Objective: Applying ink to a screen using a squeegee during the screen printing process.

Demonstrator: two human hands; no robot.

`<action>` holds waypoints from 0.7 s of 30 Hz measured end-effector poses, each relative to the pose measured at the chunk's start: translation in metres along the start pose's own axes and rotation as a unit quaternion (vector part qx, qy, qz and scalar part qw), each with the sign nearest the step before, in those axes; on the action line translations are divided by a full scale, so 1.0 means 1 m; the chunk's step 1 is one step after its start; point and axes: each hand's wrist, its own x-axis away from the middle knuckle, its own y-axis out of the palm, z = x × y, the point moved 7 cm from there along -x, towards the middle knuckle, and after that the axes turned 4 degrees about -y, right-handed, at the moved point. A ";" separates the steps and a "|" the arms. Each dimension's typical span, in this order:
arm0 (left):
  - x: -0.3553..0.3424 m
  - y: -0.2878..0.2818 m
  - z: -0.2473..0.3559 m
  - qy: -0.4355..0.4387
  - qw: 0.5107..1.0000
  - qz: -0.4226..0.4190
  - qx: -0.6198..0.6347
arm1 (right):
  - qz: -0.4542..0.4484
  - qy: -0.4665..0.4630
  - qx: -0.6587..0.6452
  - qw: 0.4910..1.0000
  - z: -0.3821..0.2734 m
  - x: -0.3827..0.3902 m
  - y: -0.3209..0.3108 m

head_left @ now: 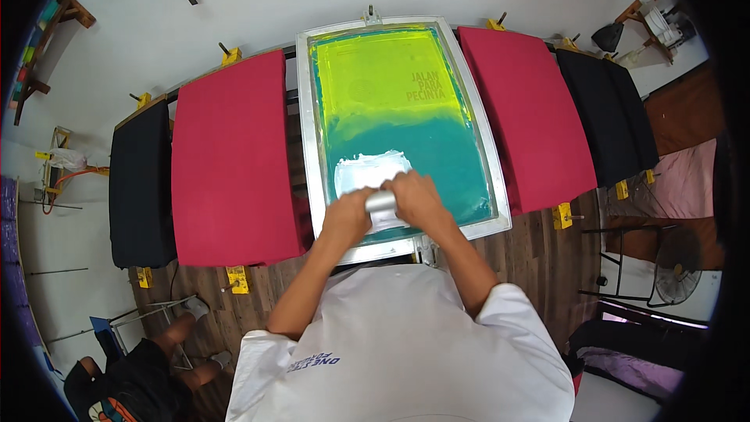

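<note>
My left hand (349,213) and my right hand (413,197) both grip a squeegee (381,202), side by side, fingers wrapped round its pale handle. The squeegee is over the near part of a screen printing frame (479,121), whose metal rim surrounds a mesh (422,149), yellow-green at the far end and teal nearer me. A patch of white ink (371,170) lies on the mesh just beyond my hands. Small faint lettering shows in the mesh's far right part. My hands hide the squeegee's blade.
Red fabric covers a board on the left (230,164) and another on the right (527,121); black-covered boards (141,188) stand farther out. Yellow clamps (237,279) jut from the board ends. A seated person (141,379) is at lower left, a fan (676,264) at right.
</note>
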 end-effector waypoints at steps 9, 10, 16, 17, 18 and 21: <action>0.000 0.014 -0.015 0.042 0.996 0.068 0.041 | 0.103 -0.029 -0.006 0.994 0.002 0.003 0.017; 0.013 0.017 -0.011 0.053 0.994 0.082 0.047 | 0.118 -0.038 -0.016 0.992 -0.004 0.017 0.019; 0.068 0.031 0.001 0.054 0.998 0.021 0.038 | 0.088 -0.028 -0.023 0.996 -0.027 0.074 0.030; 0.070 0.034 0.002 0.045 0.998 -0.017 0.041 | 0.089 -0.028 -0.021 0.995 -0.028 0.077 0.028; 0.072 0.032 0.005 0.052 0.998 -0.019 0.043 | 0.067 -0.026 -0.020 0.997 -0.030 0.079 0.027; 0.066 0.026 0.007 0.033 0.996 -0.074 0.026 | 0.028 -0.025 -0.023 0.999 -0.031 0.073 0.017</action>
